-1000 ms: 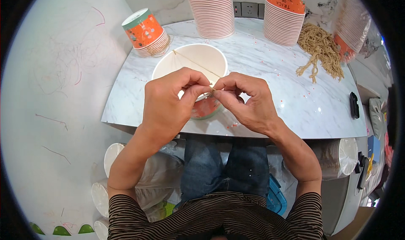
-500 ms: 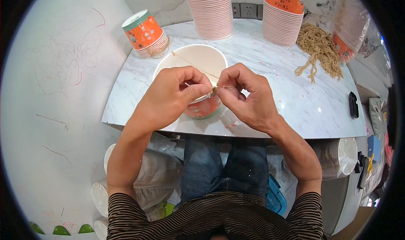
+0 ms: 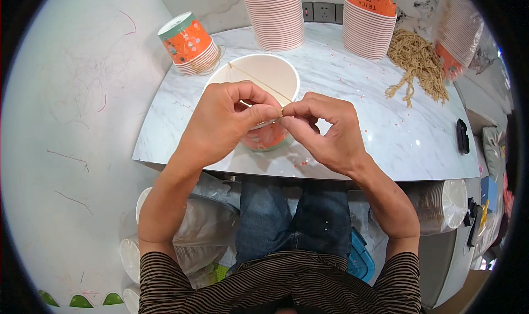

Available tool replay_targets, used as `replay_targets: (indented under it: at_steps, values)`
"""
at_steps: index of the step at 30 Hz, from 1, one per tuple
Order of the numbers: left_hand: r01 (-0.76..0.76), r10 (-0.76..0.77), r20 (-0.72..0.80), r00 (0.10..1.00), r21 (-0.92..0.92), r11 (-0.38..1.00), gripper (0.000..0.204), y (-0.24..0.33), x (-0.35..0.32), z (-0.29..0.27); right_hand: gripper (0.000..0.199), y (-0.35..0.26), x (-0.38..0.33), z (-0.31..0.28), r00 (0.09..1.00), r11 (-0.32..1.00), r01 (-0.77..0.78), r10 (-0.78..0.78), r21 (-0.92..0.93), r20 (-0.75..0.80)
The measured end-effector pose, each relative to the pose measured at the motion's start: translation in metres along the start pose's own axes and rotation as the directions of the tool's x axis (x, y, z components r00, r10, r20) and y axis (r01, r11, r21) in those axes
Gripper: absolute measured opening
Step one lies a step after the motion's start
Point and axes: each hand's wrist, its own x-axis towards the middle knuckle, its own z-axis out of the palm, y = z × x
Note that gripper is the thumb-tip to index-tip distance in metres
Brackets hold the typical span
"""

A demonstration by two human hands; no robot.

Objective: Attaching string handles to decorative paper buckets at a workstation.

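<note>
A paper bucket (image 3: 268, 138), orange and green outside and white within, sits near the table's front edge. Brown twine (image 3: 258, 83) runs across its mouth from the far rim to the near right rim. My left hand (image 3: 226, 121) is closed in a pinch at that near rim, thumb and forefinger on the twine. Tip to tip with it, my right hand (image 3: 329, 129) pinches the twine end at the same spot. The fingertips hide how the twine meets the rim.
Tall stacks of paper buckets (image 3: 274, 17) (image 3: 368, 30) stand at the back. A shorter upturned stack (image 3: 190, 43) is at the back left. A heap of brown twine (image 3: 417, 60) lies at right, near a small black object (image 3: 462, 136). Bagged tubs (image 3: 452, 204) are below the table.
My right fingertips have closed in against my left ones, and the loose twine end that stretched between the right fingers no longer shows. The bucket has shifted slightly.
</note>
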Motion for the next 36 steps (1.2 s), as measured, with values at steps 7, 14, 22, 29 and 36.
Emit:
replay_targets:
  at_steps: [7, 14, 22, 29, 36]
  values:
    - [-0.126, 0.145, -0.139, 0.980, 0.135, 0.983, 0.011, -0.003, -0.004, 0.014, 0.018, 0.001, -0.001, -0.002, 0.988, 0.975, -0.157, 0.154, 0.160, 0.028]
    - [-0.169, 0.192, -0.138, 0.972, 0.164, 0.972, 0.008, -0.005, -0.003, 0.015, 0.021, -0.003, -0.001, -0.007, 0.938, 0.894, -0.347, 0.333, 0.285, 0.098]
    - [-0.173, 0.200, -0.143, 0.969, 0.178, 0.969, 0.008, -0.003, -0.004, 0.019, 0.021, 0.000, 0.000, -0.007, 0.914, 0.874, -0.406, 0.394, 0.266, 0.100]
    - [-0.153, 0.184, -0.128, 0.975, 0.220, 0.963, 0.026, -0.001, -0.006, 0.018, 0.018, 0.001, 0.001, -0.008, 0.923, 0.880, -0.384, 0.376, 0.280, 0.083]
    - [-0.154, 0.185, -0.141, 0.973, 0.208, 0.966, 0.026, -0.001, -0.006, 0.017, 0.014, 0.002, 0.001, -0.017, 0.949, 0.931, -0.314, 0.309, 0.188, 0.057]
